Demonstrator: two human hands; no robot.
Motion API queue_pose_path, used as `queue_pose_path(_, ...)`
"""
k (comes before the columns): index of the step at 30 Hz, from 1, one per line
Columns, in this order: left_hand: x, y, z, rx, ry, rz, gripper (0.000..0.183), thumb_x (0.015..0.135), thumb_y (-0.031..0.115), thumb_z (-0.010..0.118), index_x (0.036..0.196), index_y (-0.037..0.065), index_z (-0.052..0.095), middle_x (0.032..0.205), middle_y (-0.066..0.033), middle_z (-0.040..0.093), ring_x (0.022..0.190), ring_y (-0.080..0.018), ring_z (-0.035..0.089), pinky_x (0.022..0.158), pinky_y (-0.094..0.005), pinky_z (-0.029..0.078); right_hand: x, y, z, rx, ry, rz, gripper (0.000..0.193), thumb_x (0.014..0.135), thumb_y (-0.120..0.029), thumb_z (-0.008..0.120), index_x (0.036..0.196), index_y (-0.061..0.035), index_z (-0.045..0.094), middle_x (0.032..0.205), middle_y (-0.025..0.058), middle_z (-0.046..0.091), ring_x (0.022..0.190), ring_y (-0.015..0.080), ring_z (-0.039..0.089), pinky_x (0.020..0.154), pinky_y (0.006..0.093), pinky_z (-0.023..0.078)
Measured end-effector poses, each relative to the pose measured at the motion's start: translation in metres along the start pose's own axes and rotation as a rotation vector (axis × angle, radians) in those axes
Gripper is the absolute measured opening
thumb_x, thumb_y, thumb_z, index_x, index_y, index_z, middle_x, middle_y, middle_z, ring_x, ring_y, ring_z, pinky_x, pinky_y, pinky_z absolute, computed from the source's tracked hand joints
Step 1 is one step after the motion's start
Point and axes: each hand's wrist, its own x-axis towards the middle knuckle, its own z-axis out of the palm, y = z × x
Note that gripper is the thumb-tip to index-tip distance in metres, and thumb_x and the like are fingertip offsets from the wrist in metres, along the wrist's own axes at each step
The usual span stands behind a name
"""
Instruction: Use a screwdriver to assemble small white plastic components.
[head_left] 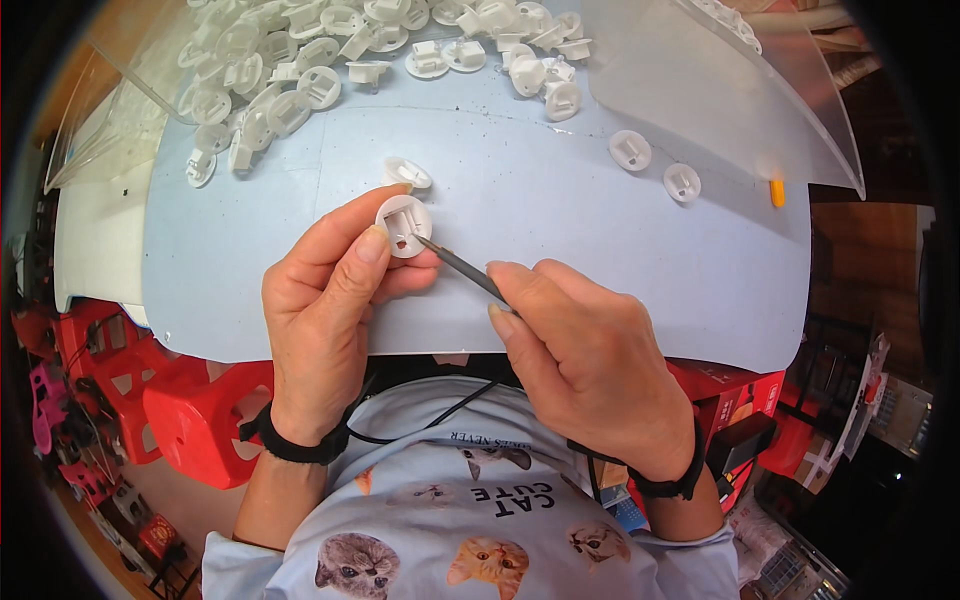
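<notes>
My left hand [335,265] pinches a round white plastic part [391,217] by its edge, above the near half of the table. The part's face has a square recess and a small hole. In my right hand [590,355] is a slim dark pointed tool [465,272], perhaps tweezers or a pick. Its tip touches or nearly touches the part's face beside the recess. Just beyond my left fingertips, another white plastic part [408,172] lies tilted on the table. My fingers hide the held part's underside.
A heap of similar white parts [290,110] covers the far left of the light blue table [500,180]. Two single parts [630,150] and a small yellow piece [777,193] lie at the right. Clear plastic bins [700,90] stand behind. Red stools [205,420] are below the left edge.
</notes>
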Motion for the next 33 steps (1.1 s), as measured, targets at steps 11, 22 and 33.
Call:
queue_pose_path(11, 0.001, 0.0, 0.004, 0.043, 0.03, 0.02, 0.033, 0.096, 0.01, 0.052, 0.125, -0.006, 0.054, 0.108, -0.0143, 0.064, 0.095, -0.0197, 0.066, 0.083, -0.026, 0.056, 0.001, -0.004, 0.0, 0.062, -0.041, 0.018, 0.025, 0.085, -0.001, 0.058, 0.11, 0.003, 0.055, 0.071, 0.0151, 0.05, 0.057, 0.0328, 0.051, 0.052, 0.0398, 0.039)
queue_pose_path(22, 0.002, 0.002, 0.006, 0.01, 0.038, 0.014, 0.035, 0.097, 0.01, 0.049, 0.128, -0.007, 0.051, 0.116, -0.0185, 0.061, 0.104, -0.0262, 0.064, 0.085, -0.0268, 0.057, 0.006, -0.014, 0.003, -0.249, -0.045, -0.04, 0.026, 0.083, -0.003, 0.059, 0.107, 0.0031, 0.054, 0.075, 0.0133, 0.053, 0.057, 0.0331, 0.056, 0.049, 0.0389, 0.044)
queue_pose_path(33, 0.0, 0.002, 0.005, -0.006, 0.059, 0.016, 0.032, 0.097, 0.004, 0.047, 0.126, -0.008, 0.052, 0.119, -0.0139, 0.056, 0.105, -0.0262, 0.063, 0.089, -0.0271, 0.055, 0.01, -0.006, 0.001, 0.006, -0.109, 0.002, 0.023, 0.085, -0.004, 0.056, 0.107, 0.0022, 0.052, 0.074, 0.0163, 0.052, 0.058, 0.0376, 0.054, 0.052, 0.0417, 0.044)
